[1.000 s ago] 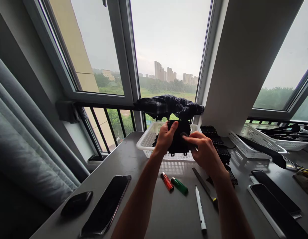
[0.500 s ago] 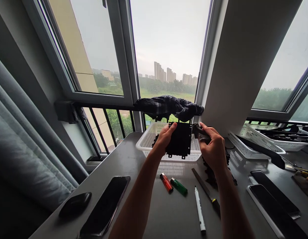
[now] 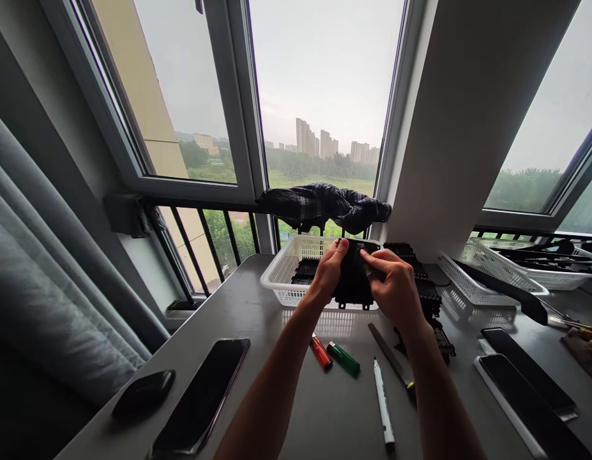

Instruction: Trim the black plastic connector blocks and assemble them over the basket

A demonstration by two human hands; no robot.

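Observation:
My left hand (image 3: 330, 271) grips the left edge of a flat black plastic part (image 3: 352, 287) with small tabs along its lower edge, thumb on its face. The part is held up in front of a white plastic basket (image 3: 276, 281). Against its right side presses my right hand (image 3: 394, 281), fingers closed on a dark crumpled cloth that is mostly hidden under them. More black plastic parts (image 3: 305, 271) lie inside the basket. Behind my right forearm, several similar black parts (image 3: 427, 291) are lined up on the table.
On the grey table (image 3: 219, 319) lie a red lighter (image 3: 320, 352), a green lighter (image 3: 343, 359), a white marker (image 3: 382, 406) and a file (image 3: 389, 348). A phone (image 3: 204, 390) and a mouse (image 3: 145, 393) are left; two more phones (image 3: 530, 377) and white baskets (image 3: 487, 287) are right.
My right hand has moved left, bringing the cloth from beside the black plastic part onto its face. My left hand and the part have shifted slightly right.

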